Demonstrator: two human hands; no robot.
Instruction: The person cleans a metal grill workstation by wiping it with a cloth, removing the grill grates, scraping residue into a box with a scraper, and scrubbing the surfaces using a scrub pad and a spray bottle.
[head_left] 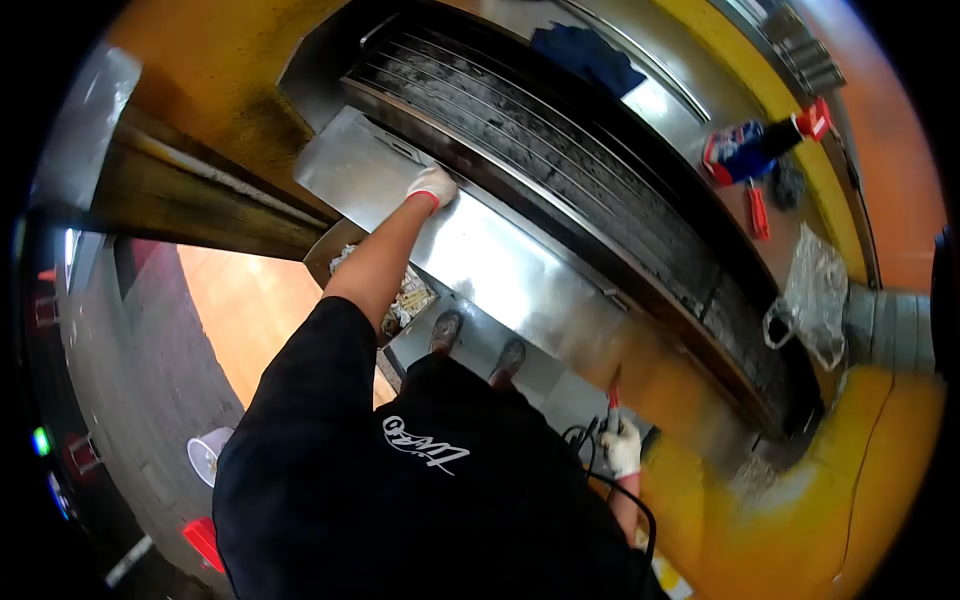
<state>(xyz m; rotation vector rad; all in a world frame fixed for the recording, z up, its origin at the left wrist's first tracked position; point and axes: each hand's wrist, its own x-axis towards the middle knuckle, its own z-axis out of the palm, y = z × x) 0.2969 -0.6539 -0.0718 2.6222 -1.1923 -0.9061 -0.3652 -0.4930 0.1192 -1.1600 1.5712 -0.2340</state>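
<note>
My left hand (434, 187), in a white glove with a red cuff, rests at the upper edge of a shiny metal panel (480, 262) below the grill. Its fingers look curled; whatever lies under them is hidden. Low on the right, my right hand (622, 448), also gloved, is wrapped round a grey-and-red hand tool with a thin pointed tip (613, 398). The tool points up toward the brownish right end of the panel, apart from it. A black cable or hose (652, 520) loops beside that hand. Along the top runs the long, sooty grill (560, 150) with thin metal bars.
Behind the grill are a dark blue cloth (588, 58), a blue spray bottle (745, 152) with a red trigger, a red-handled tool (758, 212) and a clear plastic bag (812, 295). A box of debris (408, 300) stands by my feet; a white bucket (207, 455) is at left.
</note>
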